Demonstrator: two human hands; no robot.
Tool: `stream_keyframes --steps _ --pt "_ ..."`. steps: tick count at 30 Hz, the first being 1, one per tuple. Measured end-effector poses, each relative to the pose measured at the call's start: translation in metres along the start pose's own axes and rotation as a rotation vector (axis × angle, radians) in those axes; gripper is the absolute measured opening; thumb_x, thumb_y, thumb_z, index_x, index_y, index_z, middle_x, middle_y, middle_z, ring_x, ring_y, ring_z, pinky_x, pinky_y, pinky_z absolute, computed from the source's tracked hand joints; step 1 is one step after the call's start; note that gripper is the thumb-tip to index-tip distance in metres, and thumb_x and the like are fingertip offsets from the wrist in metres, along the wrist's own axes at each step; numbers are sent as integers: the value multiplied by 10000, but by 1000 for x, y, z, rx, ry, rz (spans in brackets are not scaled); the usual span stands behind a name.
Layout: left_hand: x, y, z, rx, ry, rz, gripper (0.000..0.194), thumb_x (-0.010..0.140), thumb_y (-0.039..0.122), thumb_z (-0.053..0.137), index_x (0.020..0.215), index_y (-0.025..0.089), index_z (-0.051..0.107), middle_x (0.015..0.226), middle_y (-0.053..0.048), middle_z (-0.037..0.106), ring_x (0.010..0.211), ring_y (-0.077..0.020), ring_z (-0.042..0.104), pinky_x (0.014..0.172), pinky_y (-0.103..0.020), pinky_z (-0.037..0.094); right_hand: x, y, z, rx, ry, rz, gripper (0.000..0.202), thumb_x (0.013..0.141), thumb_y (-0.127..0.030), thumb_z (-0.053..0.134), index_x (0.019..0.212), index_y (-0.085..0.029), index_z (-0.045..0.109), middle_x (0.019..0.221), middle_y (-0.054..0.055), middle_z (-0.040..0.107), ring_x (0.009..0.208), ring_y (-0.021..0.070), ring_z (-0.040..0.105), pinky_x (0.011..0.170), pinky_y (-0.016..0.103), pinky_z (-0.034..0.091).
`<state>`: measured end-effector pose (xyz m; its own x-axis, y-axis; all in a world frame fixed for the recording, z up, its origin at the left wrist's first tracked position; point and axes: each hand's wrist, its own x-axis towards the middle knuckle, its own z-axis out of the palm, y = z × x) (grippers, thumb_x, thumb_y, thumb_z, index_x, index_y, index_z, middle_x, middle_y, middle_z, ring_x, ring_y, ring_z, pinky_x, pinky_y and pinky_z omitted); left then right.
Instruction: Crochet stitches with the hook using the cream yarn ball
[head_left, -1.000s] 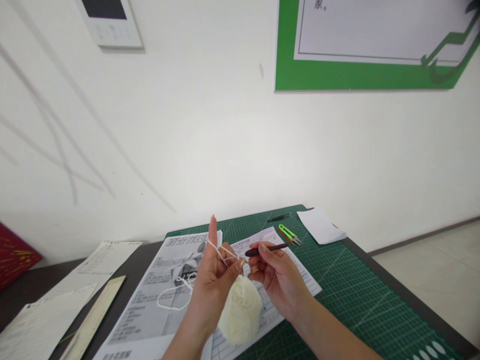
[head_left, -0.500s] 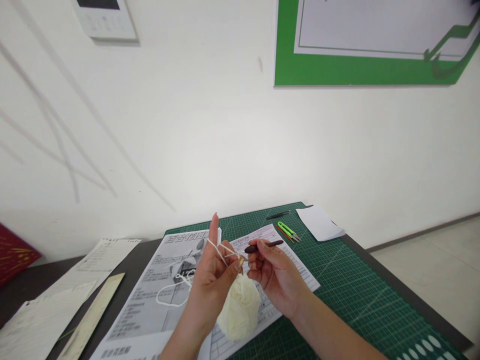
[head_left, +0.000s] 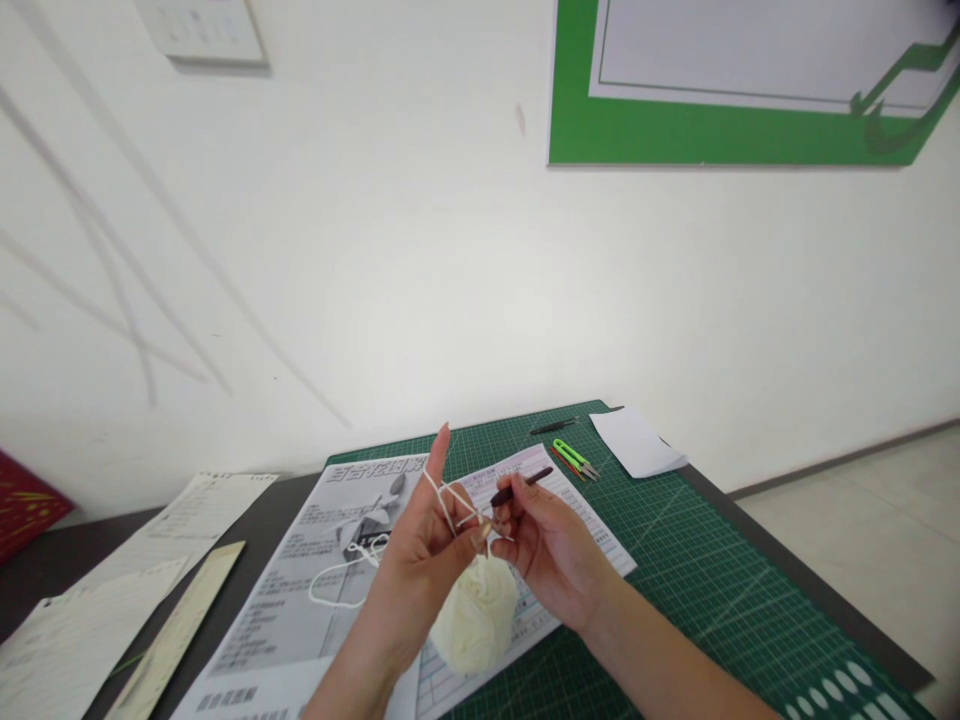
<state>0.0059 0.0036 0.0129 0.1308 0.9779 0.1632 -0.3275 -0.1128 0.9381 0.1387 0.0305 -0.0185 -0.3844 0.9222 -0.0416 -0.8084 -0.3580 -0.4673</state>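
My left hand (head_left: 431, 550) has its index finger raised, with white yarn (head_left: 446, 500) looped around it. Its thumb and other fingers pinch the yarn near the hook's tip. In my right hand (head_left: 551, 545) is a crochet hook (head_left: 523, 487) with a dark brown handle, held like a pen and tilted up to the right. The hook's tip meets the yarn between both hands; fingers partly hide it. Just below the hands, a cream ball of yarn (head_left: 476, 620) sits on a printed sheet. A loose yarn tail (head_left: 335, 590) curls left of my left wrist.
A green cutting mat (head_left: 697, 580) covers the table, carrying printed sheets (head_left: 292, 560), green thread snips (head_left: 574, 457), a dark pen-like tool (head_left: 553, 426) and white paper (head_left: 637, 440). A pale ruler-like strip (head_left: 180, 630) and handwritten papers (head_left: 112, 590) lie left. Behind rises a white wall (head_left: 450, 250).
The hook's handle has tilted more steeply, its tip now lower and closer to the left fingertips. My left index finger has shifted slightly right. The camera view has moved a little.
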Motion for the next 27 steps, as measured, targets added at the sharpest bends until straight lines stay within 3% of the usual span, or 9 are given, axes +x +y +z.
stream_keyframes --steps 16,27 --pt "1 4 -5 -104 -69 -19 974 774 78 664 1476 394 66 689 45 586 646 -111 519 647 -246 405 -4 0 5 -48 -19 -63 196 734 -281 769 798 -112 693 586 9 681 489 87 620 515 195 584" --pt "-4 11 -1 -144 -112 -46 973 776 83 664 1481 381 62 723 26 603 646 -118 530 655 -262 411 -6 2 5 -3 -43 -1 202 744 -297 760 817 -121 692 581 4 679 492 85 617 516 191 579"
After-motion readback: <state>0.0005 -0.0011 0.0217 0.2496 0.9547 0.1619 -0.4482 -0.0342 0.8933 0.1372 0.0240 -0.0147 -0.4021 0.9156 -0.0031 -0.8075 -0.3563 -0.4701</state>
